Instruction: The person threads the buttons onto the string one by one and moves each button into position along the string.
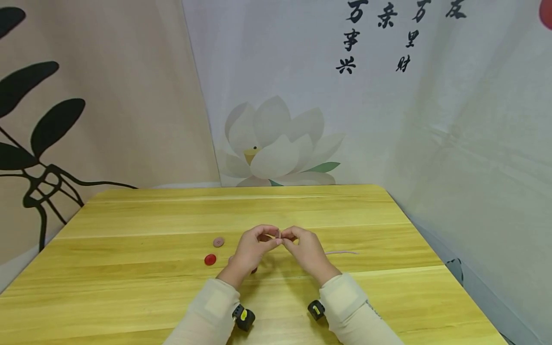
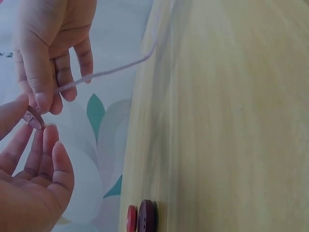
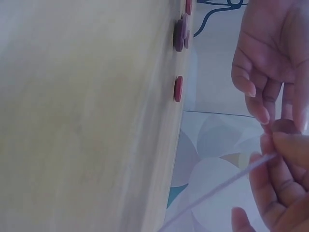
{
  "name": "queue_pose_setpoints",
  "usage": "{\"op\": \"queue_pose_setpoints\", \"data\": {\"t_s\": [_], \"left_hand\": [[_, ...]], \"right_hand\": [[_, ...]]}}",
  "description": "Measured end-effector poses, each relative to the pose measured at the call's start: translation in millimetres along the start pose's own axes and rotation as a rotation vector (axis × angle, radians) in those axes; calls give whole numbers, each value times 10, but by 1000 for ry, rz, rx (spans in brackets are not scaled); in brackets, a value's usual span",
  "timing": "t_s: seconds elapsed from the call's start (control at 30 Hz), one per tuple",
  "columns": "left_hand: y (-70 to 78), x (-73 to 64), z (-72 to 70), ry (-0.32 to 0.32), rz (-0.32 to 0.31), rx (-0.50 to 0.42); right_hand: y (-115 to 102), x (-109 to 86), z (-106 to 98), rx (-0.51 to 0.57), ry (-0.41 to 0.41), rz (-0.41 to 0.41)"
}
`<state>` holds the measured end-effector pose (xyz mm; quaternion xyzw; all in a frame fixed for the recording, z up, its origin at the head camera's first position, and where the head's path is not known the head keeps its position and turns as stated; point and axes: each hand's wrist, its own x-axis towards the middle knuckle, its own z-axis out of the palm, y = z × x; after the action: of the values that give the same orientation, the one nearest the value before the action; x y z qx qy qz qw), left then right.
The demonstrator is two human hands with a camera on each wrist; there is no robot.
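Observation:
Above the table my left hand (image 1: pixel 247 251) pinches a small mauve button (image 2: pixel 35 117) on edge between thumb and fingers; holes show in its face. My right hand (image 1: pixel 308 251) meets it fingertip to fingertip, pinching a thin pale purple cord (image 2: pixel 111 71) close by the button. From the right fingers the cord trails off, and a length of it shows on the table beyond the right wrist. Fingers hide the cord's tip; whether it passes through a hole I cannot tell.
Left of the hands, a dusty pink button (image 1: pixel 218 242) and a red button (image 1: pixel 210 259) lie on the wooden table (image 1: pixel 142 287). A dark button (image 1: pixel 254 270) is partly hidden by the left wrist. In the right wrist view another red button (image 3: pixel 178 89) shows. A printed cloth hangs behind.

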<state>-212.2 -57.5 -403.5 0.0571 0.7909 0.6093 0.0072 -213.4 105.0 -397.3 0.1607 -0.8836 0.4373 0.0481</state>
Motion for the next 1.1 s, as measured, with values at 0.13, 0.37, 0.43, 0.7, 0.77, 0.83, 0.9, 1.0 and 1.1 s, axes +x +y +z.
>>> {"op": "queue_pose_setpoints", "data": {"t_s": [0.13, 0.37, 0.43, 0.7, 0.77, 0.83, 0.9, 1.0, 1.1], "left_hand": [[1, -9, 3, -4, -2, 14], [8, -14, 3, 8, -10, 32], [9, -16, 5, 7, -4, 30], [3, -13, 6, 5, 16, 0], [0, -13, 3, 8, 8, 16], [0, -18, -1, 12, -4, 36], [-2, -21, -3, 17, -18, 56], [-3, -24, -5, 24, -41, 81], [-1, -26, -5, 27, -52, 94]], "right_hand": [[-9, 0, -3, 11, 16, 10], [-18, -2, -8, 30, 15, 30], [-16, -2, -7, 36, 8, 29], [7, -15, -8, 70, -5, 7], [14, -15, -9, 74, -3, 11], [27, -12, -11, 68, -1, 12], [31, -10, -14, 67, 1, 17], [36, -6, -15, 68, 5, 25], [32, -4, -12, 67, 10, 34]]}}
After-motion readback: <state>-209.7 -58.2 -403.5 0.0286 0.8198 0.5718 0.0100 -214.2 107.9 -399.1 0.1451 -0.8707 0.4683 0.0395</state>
